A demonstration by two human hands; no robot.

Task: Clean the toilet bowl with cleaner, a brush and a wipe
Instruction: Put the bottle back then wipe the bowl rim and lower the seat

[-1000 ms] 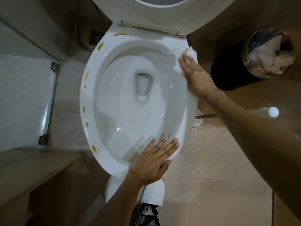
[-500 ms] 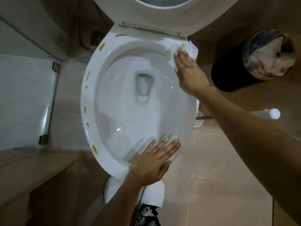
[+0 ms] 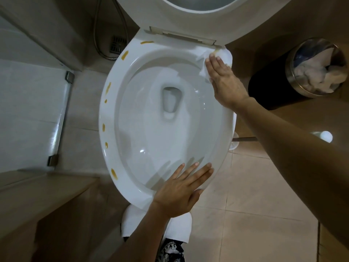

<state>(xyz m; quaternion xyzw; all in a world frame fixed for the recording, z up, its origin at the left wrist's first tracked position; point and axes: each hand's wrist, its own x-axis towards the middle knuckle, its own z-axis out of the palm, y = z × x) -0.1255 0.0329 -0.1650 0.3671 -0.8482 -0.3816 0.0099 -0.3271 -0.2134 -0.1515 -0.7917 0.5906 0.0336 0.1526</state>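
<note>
I see the white toilet bowl (image 3: pixel 113 118) filling the centre of the frame with its seat (image 3: pixel 198 17) raised at the top and yellow-brown streaks (image 3: pixel 124 54) dotted along the rim on the left side of the picture. My left hand (image 3: pixel 179 193) lies flat with straight fingers on the bowl's near rim at lower centre, holding nothing, while my right hand (image 3: pixel 224 82) presses a crumpled white wipe (image 3: pixel 225 55) with straight fingers against the rim at the upper right, just below the hinge. At the right edge stands a dark bin (image 3: pixel 294 80) with white tissue in it, and below it a brush handle (image 3: pixel 245 138) pokes out from behind the bowl.
</note>
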